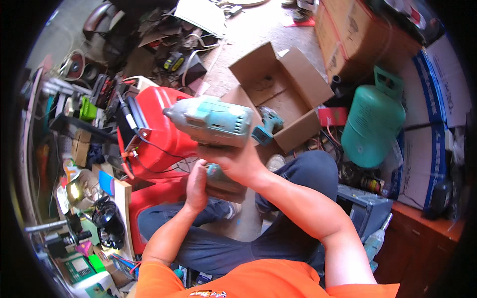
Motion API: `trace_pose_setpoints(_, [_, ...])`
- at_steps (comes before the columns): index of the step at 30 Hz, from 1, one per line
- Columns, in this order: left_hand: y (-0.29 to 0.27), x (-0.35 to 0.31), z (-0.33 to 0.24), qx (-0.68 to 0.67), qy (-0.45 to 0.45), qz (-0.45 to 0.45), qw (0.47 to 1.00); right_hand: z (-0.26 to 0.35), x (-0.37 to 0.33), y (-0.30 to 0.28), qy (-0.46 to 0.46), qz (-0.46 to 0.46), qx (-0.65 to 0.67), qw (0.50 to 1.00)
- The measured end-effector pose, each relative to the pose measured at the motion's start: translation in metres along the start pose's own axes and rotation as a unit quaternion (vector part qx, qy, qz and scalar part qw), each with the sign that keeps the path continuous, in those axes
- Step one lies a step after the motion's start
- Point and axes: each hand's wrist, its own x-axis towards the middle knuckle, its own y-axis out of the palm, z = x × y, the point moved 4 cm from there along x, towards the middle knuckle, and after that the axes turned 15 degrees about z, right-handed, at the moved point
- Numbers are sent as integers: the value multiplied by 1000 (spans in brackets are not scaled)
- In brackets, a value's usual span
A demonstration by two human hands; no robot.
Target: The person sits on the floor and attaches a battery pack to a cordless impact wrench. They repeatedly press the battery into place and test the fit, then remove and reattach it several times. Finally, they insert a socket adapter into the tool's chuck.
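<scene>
Large cardboard cartons (357,35): stacked at upper right, along the wall.

Green gas cylinder (372,121): upright at right, beside the cartons, valve guard on top.

Red plastic stool (159,134): in front of the knees, carrying a black device with trailing wires.

Open cardboard box (283,89): on the floor beyond the stool, flaps spread; a small teal cordless drill (268,124) lies at its near edge.

Teal cordless impact wrench (213,120): held up over the lap, nose pointing left, level, apparently so its underside and base are reachable.

Right hand (238,161): grip clamped around the wrench's handle, bearing its weight.

Left hand (196,186): grip closed on the base of the handle, at the battery end, steadying it.

Cluttered shelf (74,129): far left, small tools and parts.
</scene>
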Motion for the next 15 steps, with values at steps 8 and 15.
trace_pose_setpoints(8, [6,2,-16,44,6,34,998,2,7,-12,50,-20,128,990])
trace_pose_setpoints(15, [6,-2,-16,62,26,25,997,10,11,-10,62,-11,171,983])
